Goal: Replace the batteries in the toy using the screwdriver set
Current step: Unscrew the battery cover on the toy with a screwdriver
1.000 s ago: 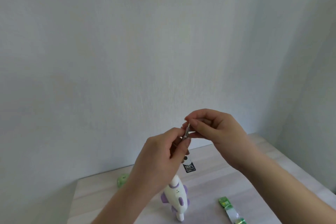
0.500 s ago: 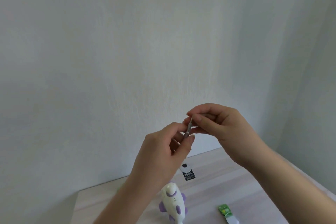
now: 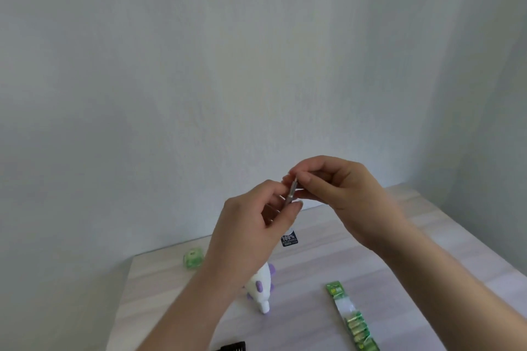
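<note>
- Centrally, item one: screwdriver, a thin grey metal shaft held in the air at mid-frame, well above the table. Long axis near upright, leaning slightly right; upper end toward the wall, lower end hidden in the left hand's grasp.
- Handling, judged: light, stiff, smooth and prone to slip or roll; best taken low on the shaft with a firm pinch, leaving the top free for fitting a bit.
- Left hand: fingers curled round the shaft's lower part.
- Right hand: thumb and fingertips pinching the shaft's upper end; whether a separate bit sits there cannot be told.
- Toy: white with purple patches, lying on the table below the hands, nozzle end toward the lower frame edge.
- Battery strip: green pack, lower right.
- Green round object: left of the toy.
- Black tag: behind the toy.
- Black ridged piece: bottom edge.
</note>
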### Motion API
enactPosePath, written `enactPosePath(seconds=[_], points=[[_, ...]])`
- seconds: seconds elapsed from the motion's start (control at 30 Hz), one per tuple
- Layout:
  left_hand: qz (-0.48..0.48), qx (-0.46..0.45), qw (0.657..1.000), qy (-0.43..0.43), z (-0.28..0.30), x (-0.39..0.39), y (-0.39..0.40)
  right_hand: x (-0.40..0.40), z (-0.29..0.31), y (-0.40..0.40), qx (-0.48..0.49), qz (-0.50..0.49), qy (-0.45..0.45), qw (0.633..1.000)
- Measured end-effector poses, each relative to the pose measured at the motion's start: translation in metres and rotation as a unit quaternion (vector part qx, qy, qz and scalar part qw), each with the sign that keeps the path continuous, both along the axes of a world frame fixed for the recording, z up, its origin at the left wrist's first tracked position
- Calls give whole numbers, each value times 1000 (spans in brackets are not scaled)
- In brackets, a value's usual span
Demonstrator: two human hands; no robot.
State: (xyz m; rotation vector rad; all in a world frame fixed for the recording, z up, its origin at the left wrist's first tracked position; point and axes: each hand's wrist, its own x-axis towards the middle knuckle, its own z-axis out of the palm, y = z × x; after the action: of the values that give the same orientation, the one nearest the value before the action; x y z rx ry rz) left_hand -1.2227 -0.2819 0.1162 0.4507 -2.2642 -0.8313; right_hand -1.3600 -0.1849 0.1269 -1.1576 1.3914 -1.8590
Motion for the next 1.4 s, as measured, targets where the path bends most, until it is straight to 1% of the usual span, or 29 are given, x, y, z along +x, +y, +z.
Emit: enactPosePath(seconds=[0.1, 0.2, 0.33, 0.37, 0.43, 0.5, 0.6, 0.67, 0.9, 1.0, 1.07, 1.1, 1.17, 1.3, 1.4], points=[[8, 45, 999, -18, -10, -6, 9, -12, -10, 5, 6, 14, -32, 999], [24, 91, 995, -28, -15, -8, 15, -17, -26, 4, 19, -2, -47, 999], [52, 107, 993, -13, -24, -5, 8, -16, -51, 1, 37, 0, -108, 994], [53, 133, 990, 1, -27, -4, 5, -15, -56, 1, 39, -4, -121, 992], [41, 223, 973, 27, -31, 0, -1, -10, -66, -2, 53, -8, -126, 991], [26, 279, 959, 41, -35, 3, -6, 1, -75, -6, 79, 11, -124, 989], [23, 312, 948, 61, -43, 11, -19, 23, -86, -17, 122, 52, -115, 985], [32, 312, 948, 60, -52, 17, -33, 38, -90, -27, 130, 61, -132, 981], [34, 400, 912, 78, -88, 49, -86, 87, -115, -74, 130, -24, -183, 974], [15, 440, 895, 67, -105, 55, -103, 102, -128, -91, 98, -26, -232, 967], [3, 468, 882, 56, -113, 53, -111, 105, -137, -99, 80, -40, -271, 958], [-3, 483, 874, 50, -116, 51, -114, 104, -142, -102, 78, -50, -277, 956], [-6, 487, 873, 29, -124, 42, -120, 100, -149, -104, 88, -70, -263, 958], [-5, 450, 892, -38, -147, 17, -128, 82, -160, -103, 100, -86, -249, 960], [-7, 401, 915, -41, -169, -3, -132, 58, -178, -101, 117, -115, -254, 953]])
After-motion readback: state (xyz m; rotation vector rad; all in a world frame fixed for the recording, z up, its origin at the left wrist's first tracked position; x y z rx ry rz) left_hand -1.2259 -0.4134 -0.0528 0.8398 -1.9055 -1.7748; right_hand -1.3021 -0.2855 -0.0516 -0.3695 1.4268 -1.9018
